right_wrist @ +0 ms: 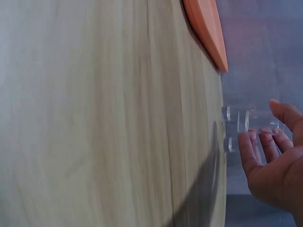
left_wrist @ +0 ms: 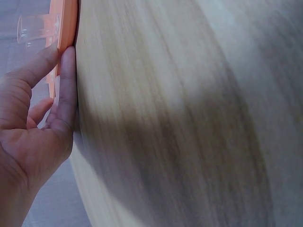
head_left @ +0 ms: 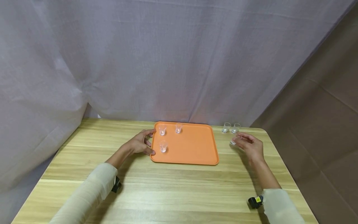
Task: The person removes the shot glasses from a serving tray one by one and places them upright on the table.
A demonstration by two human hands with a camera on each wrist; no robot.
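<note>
While your left hand [head_left: 139, 143] rests spread on the flat orange plastic tray [head_left: 193, 149] mid-frame, your right hand [head_left: 250, 146] reaches, fingers loose, for a small clear glass [head_left: 233, 141] right of it; next, pinch it gently.

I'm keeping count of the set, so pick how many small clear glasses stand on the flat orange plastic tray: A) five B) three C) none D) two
B: three small clear glasses stand on the flat orange plastic tray; the others sit off it on the wooden table.
</note>
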